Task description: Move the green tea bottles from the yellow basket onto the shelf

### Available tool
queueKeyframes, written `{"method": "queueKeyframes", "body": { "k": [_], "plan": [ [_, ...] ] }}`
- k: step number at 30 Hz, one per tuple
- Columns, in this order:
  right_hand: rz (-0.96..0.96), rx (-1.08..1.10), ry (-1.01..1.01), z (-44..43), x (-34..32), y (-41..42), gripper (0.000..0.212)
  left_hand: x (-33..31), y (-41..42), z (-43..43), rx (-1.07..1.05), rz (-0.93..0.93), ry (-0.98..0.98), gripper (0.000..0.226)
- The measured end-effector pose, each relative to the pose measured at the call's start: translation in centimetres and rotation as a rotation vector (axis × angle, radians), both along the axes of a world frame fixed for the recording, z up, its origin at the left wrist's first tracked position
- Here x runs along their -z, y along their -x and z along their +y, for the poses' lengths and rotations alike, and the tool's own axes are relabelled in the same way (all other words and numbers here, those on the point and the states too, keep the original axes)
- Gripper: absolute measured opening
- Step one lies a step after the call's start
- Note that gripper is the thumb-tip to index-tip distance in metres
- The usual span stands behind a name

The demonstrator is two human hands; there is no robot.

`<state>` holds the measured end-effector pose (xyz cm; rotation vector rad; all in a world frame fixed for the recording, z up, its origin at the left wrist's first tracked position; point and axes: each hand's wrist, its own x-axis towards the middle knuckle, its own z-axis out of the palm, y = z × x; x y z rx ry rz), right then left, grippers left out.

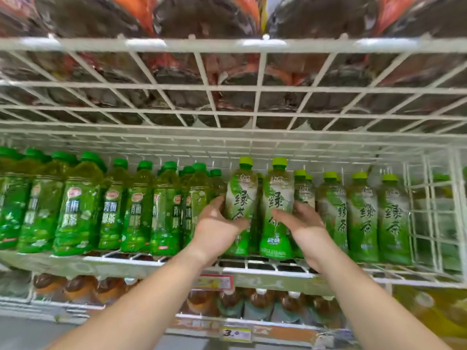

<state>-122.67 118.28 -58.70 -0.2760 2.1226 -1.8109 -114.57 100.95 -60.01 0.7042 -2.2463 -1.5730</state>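
On white wire shelf [265,270]: left hand [217,231] grasping one lime-capped green tea bottle [241,198], right hand [307,224] grasping another [277,198]. Best pushed back upright, bases flat, labels forward, flush beside matching row [364,218]. Yellow basket out of view.

Bright even light, motion blur throughout, wide-angle bending at edges

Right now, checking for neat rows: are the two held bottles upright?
Upright: the left bottle and right bottle stand caps up, bases at the shelf front.
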Motion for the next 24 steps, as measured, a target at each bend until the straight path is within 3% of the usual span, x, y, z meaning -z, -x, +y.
{"method": "queueKeyframes", "body": {
  "k": [3, 10, 14, 16, 20, 24],
  "plan": [
    [0.041, 0.006, 0.008, -0.5, 1.4, 0.4, 0.025, 0.9, -0.2, -0.2, -0.002, 0.062, 0.038, 0.047],
    [0.125, -0.035, -0.157, -1.8, 1.5, 0.1, 0.047, 1.7, -0.4, 0.1, -0.114, 0.068, 0.011, 0.049],
    [0.174, -0.031, -0.312, -2.4, 1.2, -0.3, 0.037, 0.8, -0.9, 0.0, -0.081, -0.011, 0.114, 0.035],
    [0.21, 0.016, -0.389, -2.6, 1.4, -0.7, 0.045, 0.1, -1.0, 0.0, -0.052, -0.061, 0.206, 0.036],
    [0.21, 0.088, -0.469, -2.7, 1.6, -1.7, 0.074, -1.8, -1.5, 0.5, 0.025, -0.293, 0.402, 0.065],
    [0.262, 0.052, -0.498, -1.7, 1.0, -3.1, 0.05, -2.4, -2.3, 1.8, 0.042, -0.345, 0.457, 0.048]
  ]
}}
